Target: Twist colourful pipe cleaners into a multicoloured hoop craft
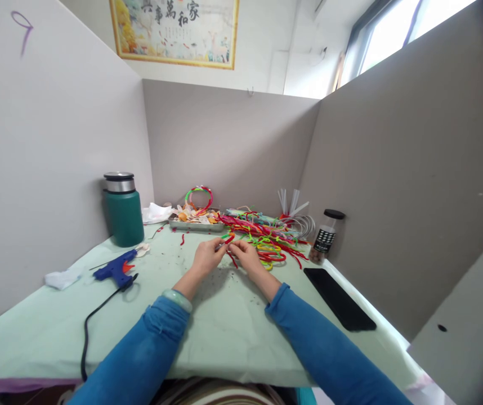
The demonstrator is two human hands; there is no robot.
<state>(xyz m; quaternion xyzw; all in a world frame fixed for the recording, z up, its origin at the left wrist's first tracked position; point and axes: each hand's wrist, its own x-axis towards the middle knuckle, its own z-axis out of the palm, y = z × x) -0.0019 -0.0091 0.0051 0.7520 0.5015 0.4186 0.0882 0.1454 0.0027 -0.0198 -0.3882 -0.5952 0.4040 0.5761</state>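
Note:
My left hand [208,257] and my right hand [246,257] meet near the middle of the table, fingers pinched on a small piece of red, orange and green pipe cleaner [228,238]. One red end hangs down between the hands. Just beyond and to the right lies a tangled pile of pipe cleaners [262,228], mostly red, with green, yellow and pink ones. Yellow and red loops [270,256] lie right beside my right hand. Behind my left hand is a metal tray [197,226] holding small orange and cream pieces, with a multicoloured ring [199,200] standing on it.
On the left are a green bottle [125,218], a blue glue gun [117,270] with a black cord, and white tissue [62,279]. On the right stand a black-lidded jar [326,237] and a flat black object [339,298]. Grey partitions [228,140] enclose the table.

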